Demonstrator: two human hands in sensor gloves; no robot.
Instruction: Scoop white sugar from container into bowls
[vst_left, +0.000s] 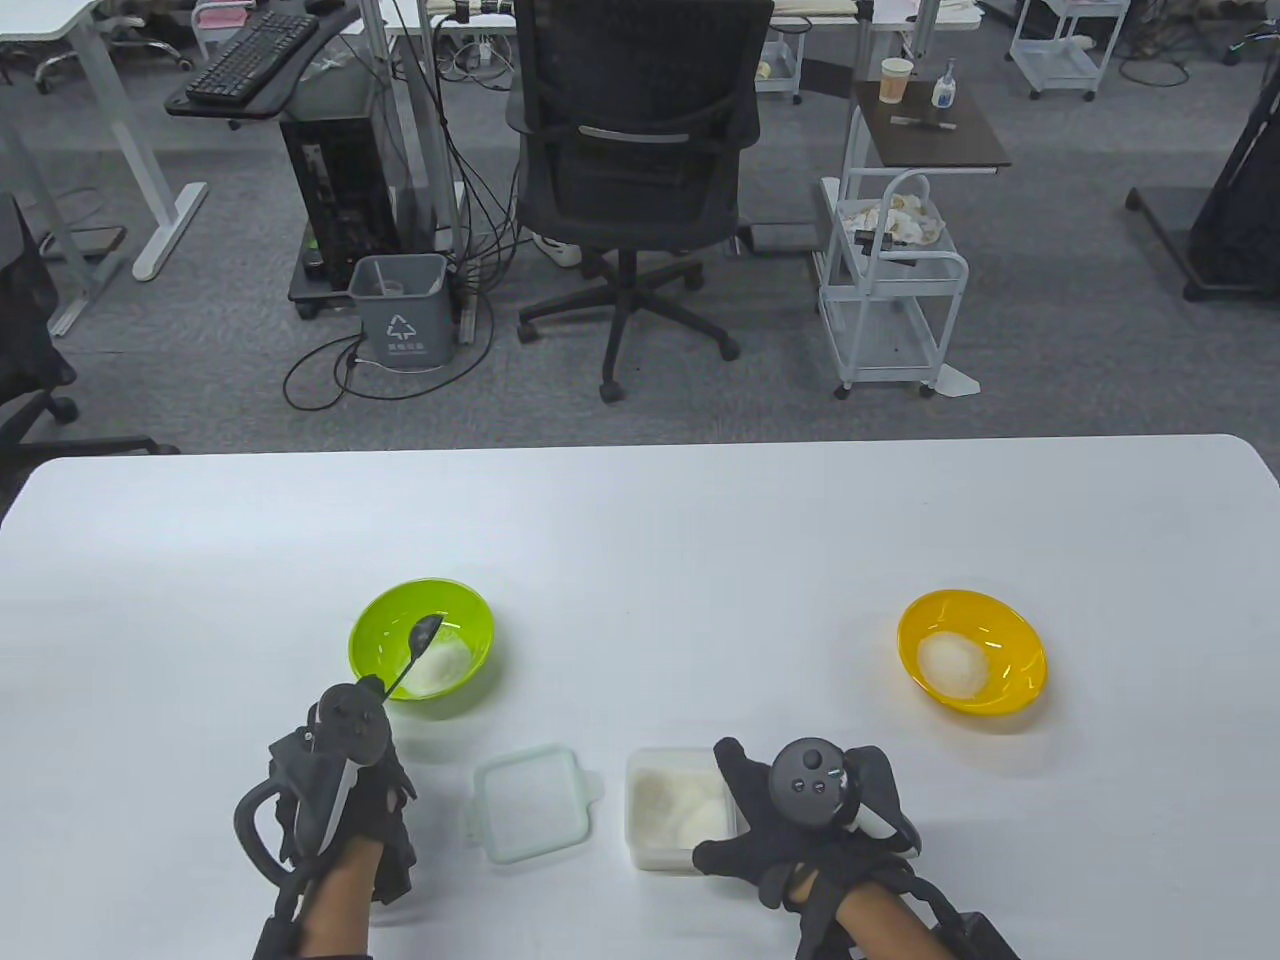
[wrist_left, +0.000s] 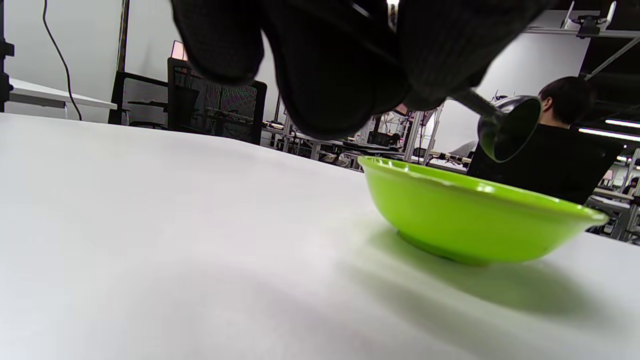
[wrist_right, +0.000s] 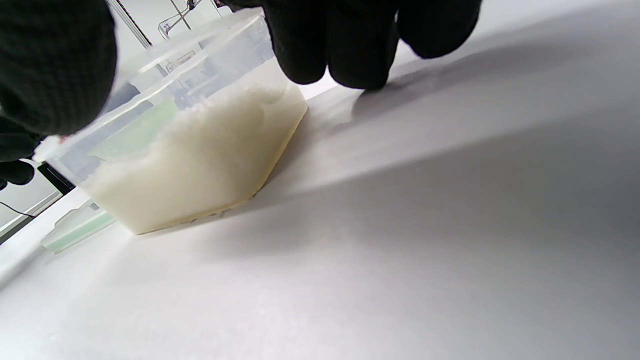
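Note:
A clear square container (vst_left: 680, 805) of white sugar sits at the front middle of the table; it also shows in the right wrist view (wrist_right: 190, 140). My right hand (vst_left: 800, 810) holds its right side, thumb at the near corner and fingers along the far side. My left hand (vst_left: 340, 770) grips a metal spoon (vst_left: 415, 645) whose head is tilted over the green bowl (vst_left: 375, 625), which holds a heap of sugar. In the left wrist view the spoon head (wrist_left: 507, 127) hangs above the green bowl's rim (wrist_left: 480, 220). A yellow bowl (vst_left: 1005, 625) with sugar sits at the right.
The container's lid (vst_left: 528, 800) lies flat between my hands, just left of the container. The white table (vst_left: 640, 520) stretches bare beyond the bowls. An office chair (vst_left: 640, 170), a bin and a cart stand on the floor past the far edge.

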